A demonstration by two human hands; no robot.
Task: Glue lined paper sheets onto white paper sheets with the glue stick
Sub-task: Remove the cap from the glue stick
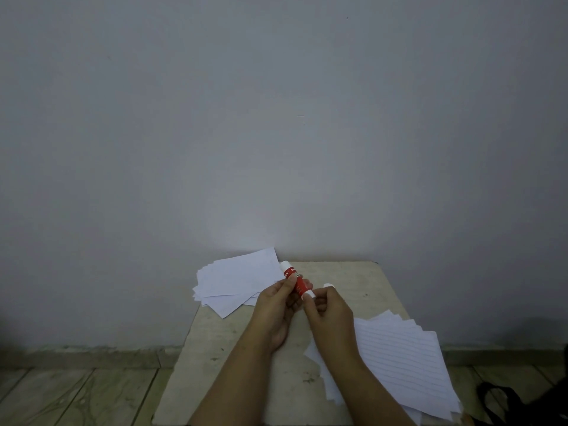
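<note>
Near right: fanned stack of white lined paper sheets lying flat on the beige stone-look counter, its near edge reaching toward the counter's near right corner. The right forearm crosses over the stack's left part.

Near far-right corner of view: dark object with a black strap on the floor beside the counter; identity not clear.

Centre: both hands raised above the counter, meeting over its middle. Left hand: grip closed around the lower barrel of the red glue stick with white ends, thumb and fingers wrapped on it. The stick is tilted, its far end pointing up and left, its near white end pointing down and right. Right hand: fingers curled, thumb and forefinger pinching the stick's near white end. A small white cap-like piece shows just above the right knuckles; whether the right hand holds it cannot be told.

Far left: loose pile of plain white paper sheets, overlapping, hanging over the counter's far left edge. The glue stick's far end appears just beside this pile's right edge.

Beyond: plain grey wall. Left, below the counter: tiled floor.
</note>
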